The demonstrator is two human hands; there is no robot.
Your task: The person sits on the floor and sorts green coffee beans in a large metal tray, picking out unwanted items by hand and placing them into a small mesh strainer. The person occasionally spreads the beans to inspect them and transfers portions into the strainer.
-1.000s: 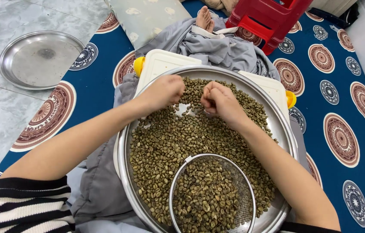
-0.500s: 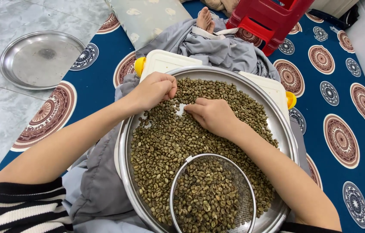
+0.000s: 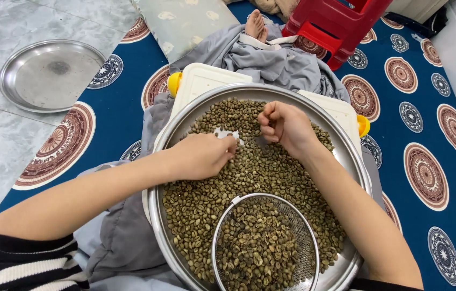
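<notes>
On the large round steel tray (image 3: 346, 161), a matte heap of small oval greenish-brown beans (image 3: 255, 178) surrounds a fine wire-mesh sieve (image 3: 303, 253) also holding beans. The left hand (image 3: 201, 156) lies loosely curled on the beans; the right hand (image 3: 287, 126) pinches narrowly above them, its contents hidden.

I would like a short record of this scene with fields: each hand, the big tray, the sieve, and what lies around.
left hand: palm down on the green beans, fingers curled
right hand: loosely closed above the beans
big tray: round metal, beans spread inside, small bare patch between the hands
sieve: wire mesh, filled with beans, lying in the tray
around: empty metal plate, red stool, blue patterned mat
</notes>
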